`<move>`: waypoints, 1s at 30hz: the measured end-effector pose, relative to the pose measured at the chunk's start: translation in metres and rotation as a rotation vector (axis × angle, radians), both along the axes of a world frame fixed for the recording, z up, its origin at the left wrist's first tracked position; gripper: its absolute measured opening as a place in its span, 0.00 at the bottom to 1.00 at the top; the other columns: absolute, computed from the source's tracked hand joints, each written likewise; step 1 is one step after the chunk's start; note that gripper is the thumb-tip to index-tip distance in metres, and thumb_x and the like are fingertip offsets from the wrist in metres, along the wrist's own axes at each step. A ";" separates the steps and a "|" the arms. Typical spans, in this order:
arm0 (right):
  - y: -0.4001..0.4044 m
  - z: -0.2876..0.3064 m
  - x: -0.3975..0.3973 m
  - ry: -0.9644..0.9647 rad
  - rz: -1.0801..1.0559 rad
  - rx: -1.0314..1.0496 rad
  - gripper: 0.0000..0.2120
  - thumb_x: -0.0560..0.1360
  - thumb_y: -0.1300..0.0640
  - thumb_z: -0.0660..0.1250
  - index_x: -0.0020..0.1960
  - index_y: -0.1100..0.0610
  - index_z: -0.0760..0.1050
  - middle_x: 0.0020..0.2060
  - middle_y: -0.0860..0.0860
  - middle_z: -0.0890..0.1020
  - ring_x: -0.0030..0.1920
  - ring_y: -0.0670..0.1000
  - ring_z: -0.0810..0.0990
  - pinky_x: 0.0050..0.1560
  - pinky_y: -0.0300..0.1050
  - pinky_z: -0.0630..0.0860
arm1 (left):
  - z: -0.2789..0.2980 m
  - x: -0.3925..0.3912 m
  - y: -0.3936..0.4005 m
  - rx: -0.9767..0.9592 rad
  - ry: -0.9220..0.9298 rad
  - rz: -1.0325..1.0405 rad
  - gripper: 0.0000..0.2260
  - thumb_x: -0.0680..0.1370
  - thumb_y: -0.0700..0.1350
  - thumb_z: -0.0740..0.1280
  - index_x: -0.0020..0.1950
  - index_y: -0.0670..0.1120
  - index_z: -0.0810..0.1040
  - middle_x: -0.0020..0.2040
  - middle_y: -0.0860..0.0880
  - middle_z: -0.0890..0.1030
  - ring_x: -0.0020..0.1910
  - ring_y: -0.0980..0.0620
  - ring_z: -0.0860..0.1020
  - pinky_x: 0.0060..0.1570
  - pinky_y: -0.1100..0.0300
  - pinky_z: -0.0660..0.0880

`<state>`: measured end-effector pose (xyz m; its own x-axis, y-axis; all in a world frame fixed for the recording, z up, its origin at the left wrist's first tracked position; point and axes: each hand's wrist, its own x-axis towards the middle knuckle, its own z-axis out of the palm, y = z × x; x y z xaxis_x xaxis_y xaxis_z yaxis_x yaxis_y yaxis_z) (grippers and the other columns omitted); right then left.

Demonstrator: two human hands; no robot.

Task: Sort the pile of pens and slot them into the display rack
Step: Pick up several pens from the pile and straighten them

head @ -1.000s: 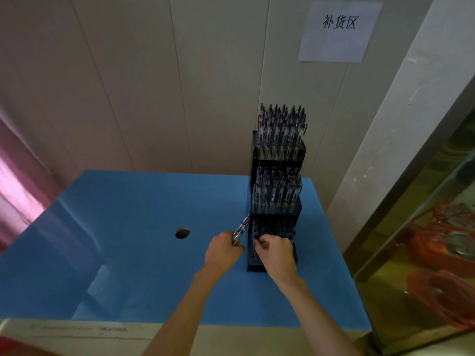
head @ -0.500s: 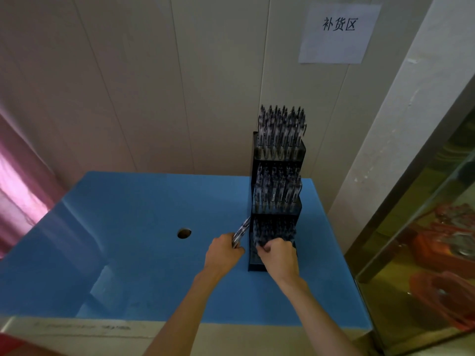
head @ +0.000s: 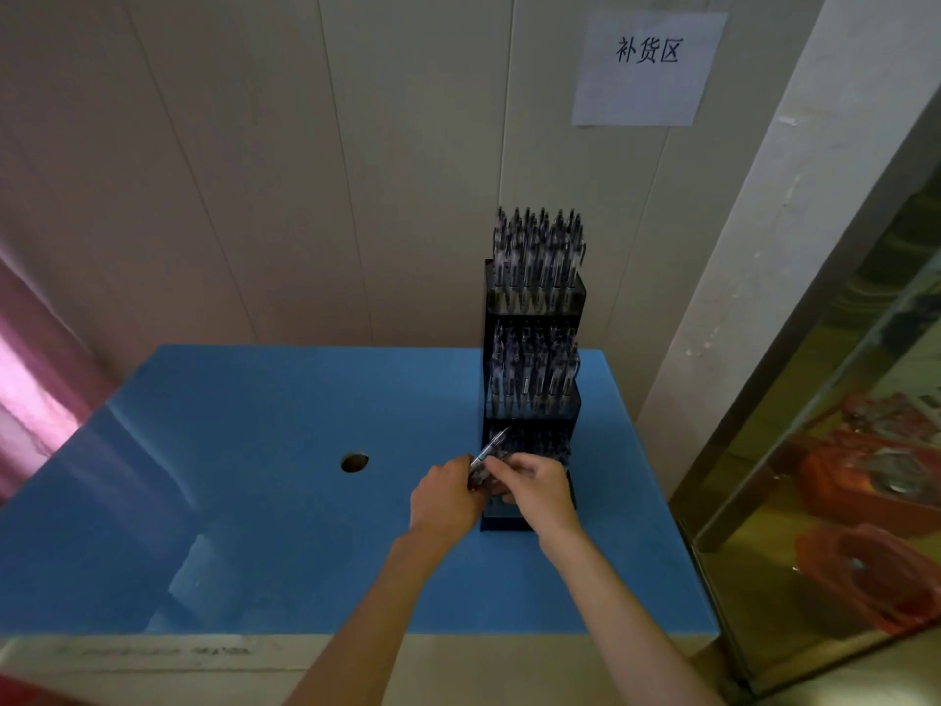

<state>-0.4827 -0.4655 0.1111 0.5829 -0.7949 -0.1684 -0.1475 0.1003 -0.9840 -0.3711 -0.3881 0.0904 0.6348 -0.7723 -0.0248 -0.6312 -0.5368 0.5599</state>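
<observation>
**Both hands at the foot of the pen rack**

On the blue tabletop (head: pixel 254 501), toward its three o'clock edge, stands the black tiered display rack (head: pixel 532 318), its back close to the pale panelled wall (head: pixel 305 170). From my head view, the top tier holds a dense row of upright pens (head: pixel 538 252), and the middle tier below it holds another upright row (head: pixel 532 369). The lowest tier also shows pens, though it is dark and my hands cover much of it, so I cannot count them.

My left hand (head: pixel 448 496) sits just at nine o'clock of the rack's lowest tier, fingers curled around a small bunch of pens (head: pixel 486 458) whose ends slant up toward one o'clock, across the rack's front corner. My right hand (head: pixel 534 489) is right beside it, in front of the bottom tier, thumb and fingers pinching at the same bunch where it leaves my left fist. The two hands touch or nearly touch; I cannot tell which.

A round hole (head: pixel 354 462) lies in the tabletop at nine o'clock of my left hand, well apart. On the wall at twelve o'clock hangs a paper sign (head: pixel 646 68) reading 补货区. At three o'clock a glass panel (head: pixel 840 450) shows red shapes behind it.
</observation>
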 end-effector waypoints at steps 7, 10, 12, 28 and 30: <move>-0.020 -0.001 -0.012 -0.181 -0.250 0.076 0.07 0.80 0.59 0.68 0.50 0.63 0.80 0.42 0.57 0.86 0.43 0.54 0.87 0.45 0.46 0.83 | 0.001 0.007 0.004 0.037 0.024 0.078 0.10 0.76 0.45 0.66 0.37 0.49 0.67 0.34 0.49 0.75 0.32 0.49 0.73 0.28 0.60 0.65; -0.033 -0.007 -0.019 -0.099 -0.267 -0.125 0.07 0.80 0.58 0.67 0.48 0.61 0.80 0.40 0.55 0.85 0.40 0.51 0.87 0.45 0.47 0.84 | -0.001 0.011 0.009 0.039 0.059 0.118 0.13 0.76 0.45 0.67 0.36 0.48 0.65 0.32 0.49 0.71 0.29 0.50 0.69 0.28 0.60 0.63; -0.037 -0.012 -0.020 -0.024 -0.232 -0.291 0.07 0.80 0.57 0.68 0.46 0.60 0.80 0.38 0.52 0.85 0.39 0.48 0.86 0.44 0.47 0.84 | -0.003 0.011 0.010 0.025 0.082 0.134 0.14 0.75 0.45 0.67 0.35 0.47 0.64 0.31 0.49 0.70 0.28 0.50 0.67 0.28 0.60 0.62; -0.035 -0.043 -0.007 0.328 0.040 -0.662 0.22 0.76 0.58 0.73 0.28 0.48 0.68 0.24 0.46 0.74 0.26 0.44 0.72 0.31 0.35 0.72 | 0.001 0.009 0.010 0.005 0.077 0.106 0.14 0.75 0.43 0.65 0.34 0.49 0.62 0.29 0.51 0.66 0.26 0.53 0.62 0.26 0.61 0.59; -0.034 -0.042 -0.007 0.353 0.069 -0.656 0.22 0.76 0.58 0.73 0.28 0.46 0.68 0.23 0.42 0.72 0.24 0.43 0.72 0.29 0.32 0.67 | 0.000 0.008 0.009 0.008 0.080 0.099 0.14 0.75 0.43 0.65 0.34 0.49 0.61 0.29 0.51 0.66 0.27 0.52 0.62 0.27 0.60 0.59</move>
